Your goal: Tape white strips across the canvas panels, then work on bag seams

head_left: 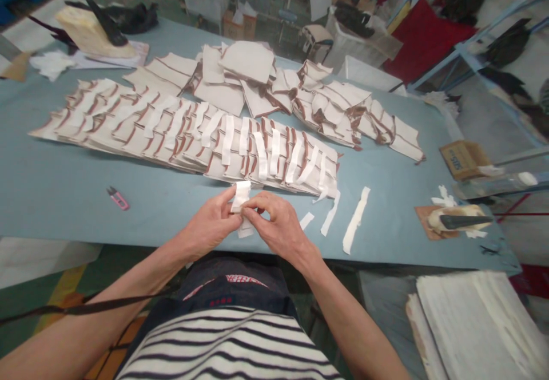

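Observation:
Between my two hands, over the front edge of the table, is a short white strip (241, 192) that looks like tape or cloth. My left hand (217, 220) grips its left side with thumb and fingers. The fingertips of my right hand (274, 222) pinch it from the other side. Just beyond lies a long overlapping row of cream fabric pieces (189, 139) with brown edges, many with white strips laid across them. Loose white strips (355, 220) rest on the table to the right of my hands.
Pink thread snips (118, 198) lie on the blue table (64, 197) at left. More cream pieces (240, 76) are heaped behind the row. At right are a black-handled block (465, 220) and a cardboard box (465, 158); a similar handled block (96, 31) stands far left.

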Available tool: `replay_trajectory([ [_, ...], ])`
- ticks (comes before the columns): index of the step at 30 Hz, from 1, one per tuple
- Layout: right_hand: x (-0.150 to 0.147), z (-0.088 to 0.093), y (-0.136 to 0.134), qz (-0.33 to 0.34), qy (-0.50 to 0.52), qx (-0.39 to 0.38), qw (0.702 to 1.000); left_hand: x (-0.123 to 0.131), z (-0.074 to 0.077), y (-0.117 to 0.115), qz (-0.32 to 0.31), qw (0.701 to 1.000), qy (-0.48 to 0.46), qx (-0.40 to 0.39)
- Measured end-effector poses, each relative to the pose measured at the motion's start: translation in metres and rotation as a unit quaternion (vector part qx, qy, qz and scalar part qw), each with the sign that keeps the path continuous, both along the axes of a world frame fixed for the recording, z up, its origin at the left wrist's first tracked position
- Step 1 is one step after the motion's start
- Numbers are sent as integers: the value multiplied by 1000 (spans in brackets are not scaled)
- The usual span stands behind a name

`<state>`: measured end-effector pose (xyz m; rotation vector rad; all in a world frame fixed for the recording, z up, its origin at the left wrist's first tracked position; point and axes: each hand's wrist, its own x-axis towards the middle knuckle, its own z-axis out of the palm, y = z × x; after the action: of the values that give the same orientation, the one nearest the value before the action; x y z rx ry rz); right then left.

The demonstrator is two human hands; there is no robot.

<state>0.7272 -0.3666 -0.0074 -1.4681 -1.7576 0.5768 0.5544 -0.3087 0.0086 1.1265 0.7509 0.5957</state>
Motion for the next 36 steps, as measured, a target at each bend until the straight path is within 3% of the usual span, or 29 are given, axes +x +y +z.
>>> replay_trajectory([
  [5,4,10,8,-81,100,-4,992,-6,-5,0,-33,998,-1,-53],
  [10,21,31,23,-118,196,-30,973,-18,-6,-3,-84,990,15,-116],
  [15,29,42,38,-141,311,-67,938,-20,-7,-9,-147,984,44,-89],
  [21,21,46,39,-137,337,-91,927,-15,-10,-6,-172,983,2,-59],
  [25,17,52,33,-134,332,-64,932,-10,-14,2,-141,988,-42,-50],
  [31,15,53,26,-179,265,49,946,15,-15,14,-60,991,84,89],
  [34,14,46,29,-214,310,69,924,26,-15,15,-46,984,105,139],
  [36,14,40,36,-251,377,77,888,29,-17,13,-39,976,118,177],
])
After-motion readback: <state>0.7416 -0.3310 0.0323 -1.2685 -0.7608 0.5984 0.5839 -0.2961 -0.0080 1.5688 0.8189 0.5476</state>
